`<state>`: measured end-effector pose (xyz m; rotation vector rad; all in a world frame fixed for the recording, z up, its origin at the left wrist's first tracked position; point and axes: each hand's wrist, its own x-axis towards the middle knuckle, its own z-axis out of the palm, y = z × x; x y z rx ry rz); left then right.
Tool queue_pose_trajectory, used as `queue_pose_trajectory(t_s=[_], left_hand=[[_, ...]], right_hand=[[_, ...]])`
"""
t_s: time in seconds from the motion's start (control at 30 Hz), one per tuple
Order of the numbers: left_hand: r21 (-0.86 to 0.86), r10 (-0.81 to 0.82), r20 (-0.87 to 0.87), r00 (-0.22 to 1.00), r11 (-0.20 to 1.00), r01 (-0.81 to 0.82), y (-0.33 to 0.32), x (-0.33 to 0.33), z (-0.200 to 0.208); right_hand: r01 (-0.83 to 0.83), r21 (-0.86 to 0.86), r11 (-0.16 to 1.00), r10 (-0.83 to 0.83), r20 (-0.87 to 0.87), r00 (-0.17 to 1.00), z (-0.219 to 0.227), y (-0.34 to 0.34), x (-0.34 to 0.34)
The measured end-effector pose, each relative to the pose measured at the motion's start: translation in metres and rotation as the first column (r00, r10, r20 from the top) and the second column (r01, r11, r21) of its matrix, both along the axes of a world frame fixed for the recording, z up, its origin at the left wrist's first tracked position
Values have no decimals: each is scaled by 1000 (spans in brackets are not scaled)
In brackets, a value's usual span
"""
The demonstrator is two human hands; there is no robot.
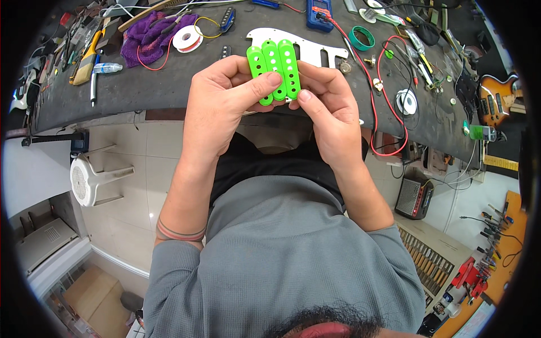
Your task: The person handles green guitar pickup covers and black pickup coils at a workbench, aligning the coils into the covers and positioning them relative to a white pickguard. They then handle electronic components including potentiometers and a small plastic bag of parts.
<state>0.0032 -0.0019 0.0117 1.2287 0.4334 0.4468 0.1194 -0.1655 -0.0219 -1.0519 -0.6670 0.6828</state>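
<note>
Three bright green guitar pickup covers stand side by side between my hands, each with a row of round holes. My left hand grips them from the left, its thumb lying across the front of the middle one. From the right, my right hand holds the right cover's lower edge, thumb in front and fingers curled behind. Just beyond them a white guitar pickguard with slots lies on the dark workbench, partly hidden by the covers. A black pickup rests beside my left hand.
Left on the bench are a purple cloth, a wire spool, a brush and a small bottle. A blue multimeter with red leads, a green tape roll and another spool lie right. A white stool stands below left.
</note>
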Motion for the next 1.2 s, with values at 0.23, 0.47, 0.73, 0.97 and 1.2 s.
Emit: queue_pose_trajectory(t_s=[0.23,0.47,0.73,0.97,1.2], left_hand=[[-4,-12,-16,1000,1000,12,3,-1,-2],[-6,-47,-23,999,999,47,5,-1,-8],[-64,-83,-20,996,995,82,5,-3,-5],[-86,-98,-34,995,992,95,4,-4,-4],[-101,-105,-20,994,990,103,3,-4,1]], right_hand=[[20,-6,1000,-20,3,1000,2,3,-1],[-49,-33,998,41,-192,981,3,2,3],[-115,29,993,118,-249,961,-3,-2,6],[-125,80,989,142,-257,956,-3,-4,4],[-116,94,989,138,-273,952,-4,-5,4]])
